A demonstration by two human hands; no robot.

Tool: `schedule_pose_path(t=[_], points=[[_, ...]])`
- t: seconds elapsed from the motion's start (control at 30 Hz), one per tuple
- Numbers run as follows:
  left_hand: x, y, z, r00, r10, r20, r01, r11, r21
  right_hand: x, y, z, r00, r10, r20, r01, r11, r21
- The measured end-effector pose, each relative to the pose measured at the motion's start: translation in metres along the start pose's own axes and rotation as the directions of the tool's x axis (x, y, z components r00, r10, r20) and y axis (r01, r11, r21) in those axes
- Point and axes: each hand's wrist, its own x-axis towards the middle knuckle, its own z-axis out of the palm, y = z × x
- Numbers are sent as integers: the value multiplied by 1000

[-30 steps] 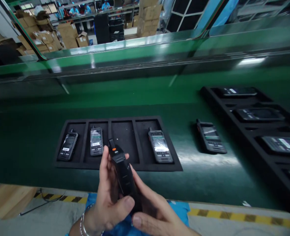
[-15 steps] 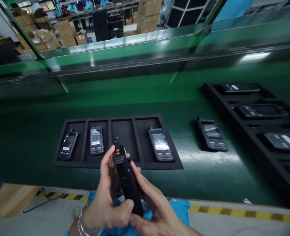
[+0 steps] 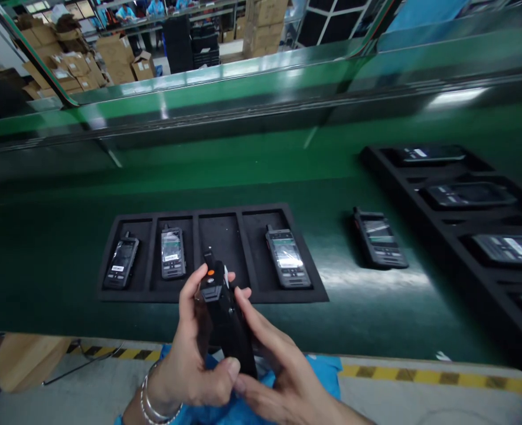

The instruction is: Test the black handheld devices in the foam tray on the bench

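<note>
Between both hands, in front of my body, a black handheld radio (image 3: pixel 228 316) is tilted, its short antenna and orange button pointing away from me. My left hand (image 3: pixel 196 348) grips its left side, thumb near the lower end. My right hand (image 3: pixel 272 360) closes on the right side, fingertips along the edge. Just beyond lies a black foam tray (image 3: pixel 252 260) with one bare compartment. It bears a radio at far left (image 3: pixel 123 260), another radio (image 3: pixel 172 252) beside that, and a radio on the right (image 3: pixel 288 257) with a lit-looking screen.
A loose radio (image 3: pixel 380 239) lies on the green bench (image 3: pixel 332 330) right of the tray. Farther right, a second black foam tray (image 3: pixel 403 195) holds several radios. Behind the bench runs a ledge, with cardboard boxes (image 3: pixel 114 58) and people beyond. A wooden stool (image 3: pixel 31 360) stands at lower left.
The radio in my hands has turned slightly, showing more of its broad black side. Both hands keep their hold; the view has shifted a little.
</note>
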Motion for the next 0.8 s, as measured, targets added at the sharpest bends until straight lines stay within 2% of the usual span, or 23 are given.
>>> schedule_pose_path(t=[0.13, 0.23, 0.47, 0.7, 0.8], points=[[3, 0, -3, 999, -20, 32, 20, 1000, 3, 0, 1, 0, 999, 47, -16, -46, 998, 37], [6, 1, -6, 998, -19, 54, 19, 1000, -5, 2, -3, 1, 998, 54, 17, -55, 996, 72], [8, 9, -16, 977, -124, 175, 121, 992, 25, 8, -9, 1, 995, 65, 79, -81, 972, 222], [6, 11, -12, 986, -135, 97, 129, 989, 70, 10, -9, 8, 997, 81, 0, -78, 967, 243], [8, 10, -11, 983, -168, 75, 165, 985, 47, 9, -6, 11, 994, 111, -17, -100, 943, 317]])
